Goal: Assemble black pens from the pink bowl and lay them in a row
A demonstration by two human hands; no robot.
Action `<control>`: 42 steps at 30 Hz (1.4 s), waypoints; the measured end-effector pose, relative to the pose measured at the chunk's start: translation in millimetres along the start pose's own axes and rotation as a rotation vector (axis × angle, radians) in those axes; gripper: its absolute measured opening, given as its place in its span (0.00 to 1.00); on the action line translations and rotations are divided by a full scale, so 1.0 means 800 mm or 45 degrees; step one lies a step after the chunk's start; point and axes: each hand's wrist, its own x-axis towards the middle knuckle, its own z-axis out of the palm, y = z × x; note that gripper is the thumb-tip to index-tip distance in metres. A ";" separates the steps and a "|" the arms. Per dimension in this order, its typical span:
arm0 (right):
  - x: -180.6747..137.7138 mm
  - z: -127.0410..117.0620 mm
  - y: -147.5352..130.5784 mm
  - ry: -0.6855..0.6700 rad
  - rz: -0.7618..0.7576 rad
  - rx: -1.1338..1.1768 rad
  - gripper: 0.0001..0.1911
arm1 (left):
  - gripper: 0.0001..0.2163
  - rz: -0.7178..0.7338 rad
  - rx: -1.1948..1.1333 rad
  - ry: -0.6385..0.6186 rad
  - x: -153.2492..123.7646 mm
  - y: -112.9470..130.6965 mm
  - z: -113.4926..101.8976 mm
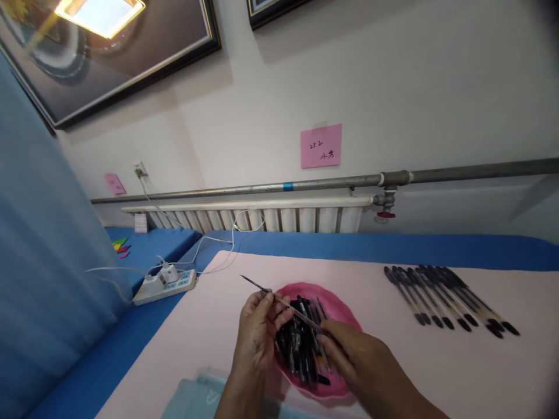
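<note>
My left hand (pixel 257 331) pinches a thin black pen refill (pixel 279 299) that slants up to the left over the pink plate (pixel 345 308). Across from it, my right hand (pixel 353 361) holds the refill's lower end with closed fingers above the plate. The plate holds a heap of several black pen parts (pixel 301 349). A row of several assembled black pens (pixel 445 299) lies on the pink sheet (pixel 393 361) to the right.
A white power strip (pixel 163 285) with plugs and cables lies on the blue table cover (pixel 109 355) at the left. A radiator (pixel 262 218) and a pipe run along the wall behind. A pale bluish bag (pixel 196 398) lies at the near edge.
</note>
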 end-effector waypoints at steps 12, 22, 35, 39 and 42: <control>-0.001 -0.003 -0.001 -0.039 0.068 0.002 0.13 | 0.06 0.019 0.081 0.026 -0.003 -0.003 0.004; -0.003 -0.002 -0.001 -0.058 0.015 -0.065 0.13 | 0.09 0.029 0.120 0.050 -0.002 -0.004 0.002; -0.003 -0.004 -0.003 -0.015 0.016 0.025 0.12 | 0.11 0.057 0.281 -0.005 -0.008 -0.007 0.007; -0.002 -0.004 -0.007 0.008 0.094 0.223 0.12 | 0.12 -0.019 0.414 -0.199 -0.016 -0.010 0.010; 0.001 -0.007 -0.006 0.108 0.168 0.456 0.11 | 0.14 -0.078 0.414 -0.212 -0.019 -0.009 0.012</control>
